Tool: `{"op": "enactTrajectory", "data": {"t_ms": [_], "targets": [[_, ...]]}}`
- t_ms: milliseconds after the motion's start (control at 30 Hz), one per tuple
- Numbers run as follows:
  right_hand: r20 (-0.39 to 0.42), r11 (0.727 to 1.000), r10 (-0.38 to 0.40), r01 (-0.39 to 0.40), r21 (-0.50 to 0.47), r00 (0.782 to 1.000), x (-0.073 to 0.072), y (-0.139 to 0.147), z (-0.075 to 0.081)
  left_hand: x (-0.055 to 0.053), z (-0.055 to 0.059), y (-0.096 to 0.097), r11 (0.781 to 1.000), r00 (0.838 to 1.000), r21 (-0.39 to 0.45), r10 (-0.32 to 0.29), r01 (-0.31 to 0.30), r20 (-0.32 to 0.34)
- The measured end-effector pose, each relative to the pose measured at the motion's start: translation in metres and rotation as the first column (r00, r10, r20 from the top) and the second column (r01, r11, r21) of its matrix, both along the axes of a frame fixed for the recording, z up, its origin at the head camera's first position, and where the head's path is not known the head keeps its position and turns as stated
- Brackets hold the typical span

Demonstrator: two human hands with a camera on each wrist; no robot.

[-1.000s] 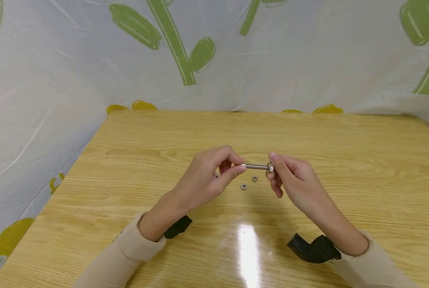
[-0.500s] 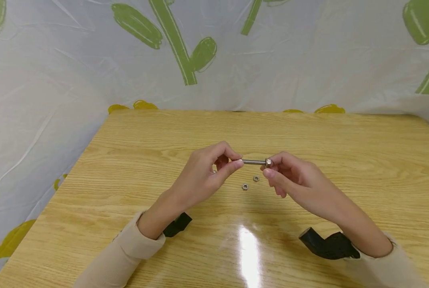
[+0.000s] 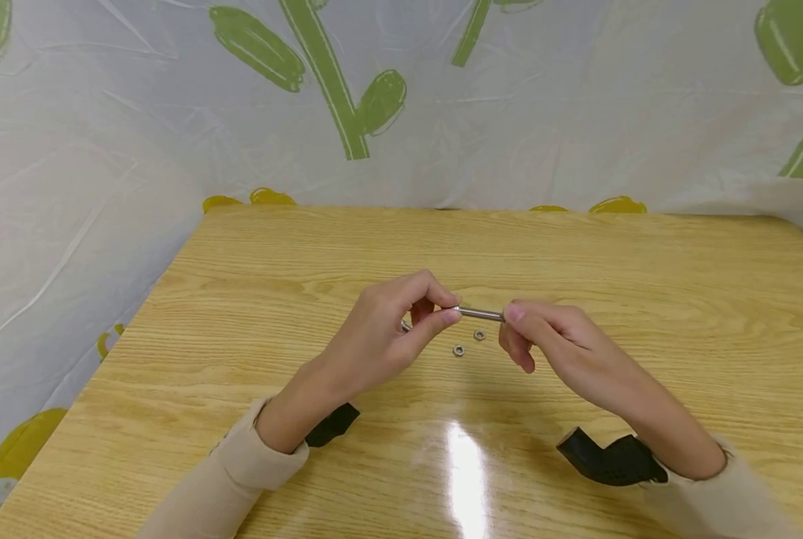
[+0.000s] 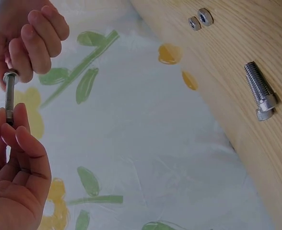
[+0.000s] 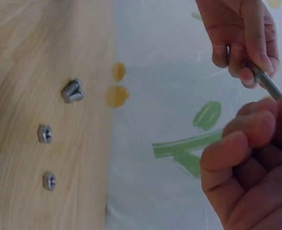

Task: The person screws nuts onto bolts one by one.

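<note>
A metal bolt [image 3: 480, 314] is held level above the table between both hands. My left hand [image 3: 377, 333] pinches its left end between thumb and fingertips. My right hand [image 3: 566, 344] has thumb and index finger on the other end, where a nut [image 4: 10, 75] shows in the left wrist view. From the head, the right fingers cover that nut. Two loose nuts lie on the table below the bolt, one nut [image 3: 479, 335] slightly farther back than the other nut [image 3: 458, 350].
Two more bolts [image 4: 259, 88] lie side by side on the wooden table [image 3: 307, 247], mostly hidden behind the left hand in the head view. A white sheet [image 3: 509, 112] with green and yellow plant prints hangs behind the table.
The right thumb and fingers have turned about the nut: thumb high, then low with the nut showing, now high again with the nut covered. The left hand keeps its pinch, shifting slightly.
</note>
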State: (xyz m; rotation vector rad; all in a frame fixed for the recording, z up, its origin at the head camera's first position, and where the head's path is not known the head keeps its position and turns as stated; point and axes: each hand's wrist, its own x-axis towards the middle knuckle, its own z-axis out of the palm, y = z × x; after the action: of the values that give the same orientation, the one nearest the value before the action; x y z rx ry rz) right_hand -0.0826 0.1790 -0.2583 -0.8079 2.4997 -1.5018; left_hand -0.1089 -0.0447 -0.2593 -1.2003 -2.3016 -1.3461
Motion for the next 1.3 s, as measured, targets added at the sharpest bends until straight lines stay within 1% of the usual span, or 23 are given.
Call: {"op": "enactTrajectory", "data": {"t_ms": [67, 167, 267, 367, 433, 533, 633, 700, 767, 900, 933, 1033, 1067, 1100, 1200, 1300], "targets": [[0.038, 1.000, -0.028, 0.028, -0.008, 0.999, -0.0001, -0.0026, -0.0013, 0.0006, 0.0001, 0.0002, 1.000, 1.000, -0.001, 0.003, -0.003, -0.007], [0.092, 0.995, -0.099, 0.098, 0.016, 0.991, -0.0002, -0.0052, -0.0029, 0.0007, -0.0006, 0.0010, 1.000, 1.000, -0.002, 0.012, -0.012, -0.012], [0.103, 0.988, -0.152, 0.148, 0.040, 0.983, -0.0006, -0.0057, -0.0039, 0.0005, -0.0021, 0.0016, 1.000, 1.000, 0.002, 0.014, -0.014, -0.006], [0.056, 0.983, -0.178, 0.174, 0.060, 0.982, -0.0014, -0.0035, -0.0034, 0.0001, -0.0028, 0.0017, 1.000, 1.000, -0.003, 0.021, -0.021, 0.016], [-0.003, 0.981, -0.186, 0.186, 0.055, 0.983, -0.0014, -0.0011, -0.0025, -0.0004, -0.0028, 0.0014, 1.000, 0.999, -0.010, 0.029, -0.028, 0.027], [-0.114, 0.975, -0.210, 0.216, 0.050, 0.971, 0.0002, 0.0023, -0.0013, -0.0017, -0.0026, 0.0001, 0.999, 0.998, -0.015, 0.042, -0.041, 0.039], [-0.226, 0.973, -0.224, 0.232, 0.008, 0.948, 0.0027, 0.0027, -0.0007, -0.0032, -0.0020, -0.0014, 0.999, 0.998, -0.009, 0.049, -0.049, 0.044], [-0.305, 0.969, -0.238, 0.246, -0.012, 0.922, 0.0040, 0.0012, -0.0008, -0.0038, -0.0018, -0.0021, 0.999, 0.997, -0.005, 0.051, -0.051, 0.052], [-0.367, 0.965, -0.253, 0.259, -0.031, 0.895, 0.0047, -0.0011, -0.0011, -0.0044, -0.0018, -0.0025, 0.999, 0.997, -0.001, 0.051, -0.051, 0.056], [-0.476, 0.956, -0.272, 0.292, -0.033, 0.836, 0.0042, -0.0044, -0.0032, -0.0048, -0.0017, -0.0023, 0.999, 0.998, 0.006, 0.044, -0.044, 0.052], [-0.497, 0.955, -0.272, 0.295, -0.033, 0.824, 0.0037, -0.0047, -0.0039, -0.0049, -0.0019, -0.0021, 0.999, 0.998, 0.007, 0.042, -0.043, 0.050], [-0.532, 0.951, -0.271, 0.308, -0.020, 0.802, 0.0030, -0.0045, -0.0058, -0.0049, -0.0025, -0.0017, 0.999, 0.998, 0.005, 0.042, -0.043, 0.049], [-0.532, 0.952, -0.269, 0.306, -0.020, 0.803, 0.0030, -0.0046, -0.0062, -0.0048, -0.0025, -0.0018, 0.999, 0.998, 0.004, 0.044, -0.044, 0.049], [-0.524, 0.953, -0.268, 0.301, -0.023, 0.809, 0.0030, -0.0047, -0.0064, -0.0046, -0.0026, -0.0020, 0.999, 0.998, 0.003, 0.046, -0.046, 0.048], [-0.472, 0.960, -0.263, 0.276, -0.044, 0.841, 0.0036, -0.0056, -0.0070, -0.0043, -0.0027, -0.0024, 0.999, 0.998, -0.001, 0.049, -0.049, 0.046], [-0.404, 0.964, -0.257, 0.259, -0.051, 0.878, 0.0048, -0.0069, -0.0079, -0.0040, -0.0028, -0.0025, 0.999, 0.998, 0.000, 0.045, -0.045, 0.042]]}}
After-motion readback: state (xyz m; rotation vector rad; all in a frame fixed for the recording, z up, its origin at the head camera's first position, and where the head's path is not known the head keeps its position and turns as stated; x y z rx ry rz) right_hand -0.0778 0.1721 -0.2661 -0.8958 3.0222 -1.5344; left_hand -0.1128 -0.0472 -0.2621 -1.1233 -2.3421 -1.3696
